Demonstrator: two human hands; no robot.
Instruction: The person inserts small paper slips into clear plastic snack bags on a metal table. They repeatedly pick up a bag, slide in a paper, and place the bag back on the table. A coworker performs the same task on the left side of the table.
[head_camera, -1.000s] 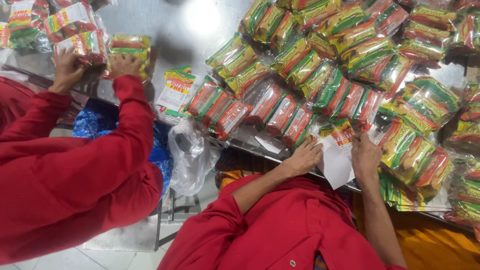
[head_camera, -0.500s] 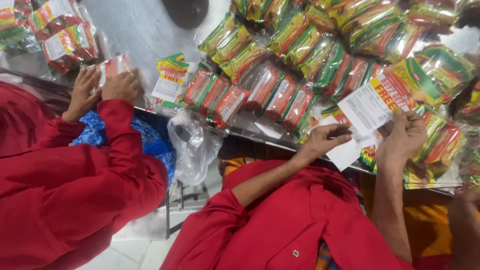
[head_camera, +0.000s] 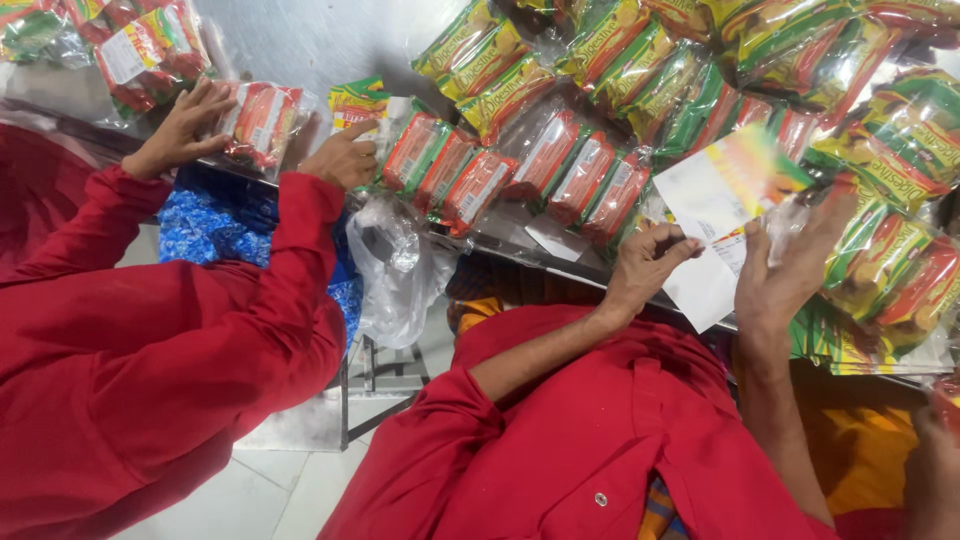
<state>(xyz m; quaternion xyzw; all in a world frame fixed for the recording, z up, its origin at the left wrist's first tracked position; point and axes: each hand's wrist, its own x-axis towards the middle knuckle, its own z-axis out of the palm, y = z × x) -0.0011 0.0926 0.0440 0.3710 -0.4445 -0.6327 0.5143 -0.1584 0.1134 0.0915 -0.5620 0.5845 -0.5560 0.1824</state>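
My left hand (head_camera: 645, 262) pinches the lower left corner of a white printed card (head_camera: 715, 195) with a coloured top edge, held up over the packets. My right hand (head_camera: 790, 268) is blurred, its fingers spread, just right of the card and touching its edge. Beneath both hands lie rows of red biscuit packets (head_camera: 560, 175) and green-yellow packets (head_camera: 880, 150) in clear wrap on the steel table (head_camera: 300, 45). To the left, a co-worker in red sleeves rests both hands (head_camera: 180, 128) on a red packet (head_camera: 262, 120) at the table's edge.
A clear plastic bag (head_camera: 395, 270) hangs from the table's front edge between us. Blue patterned cloth (head_camera: 200, 232) lies under the co-worker's arms. More packets (head_camera: 140, 50) are piled at the far left. Another person's hand (head_camera: 935, 455) shows at the lower right.
The card has come up off the packets and is now raised between my hands. The co-worker has drawn a red packet to the table's edge.
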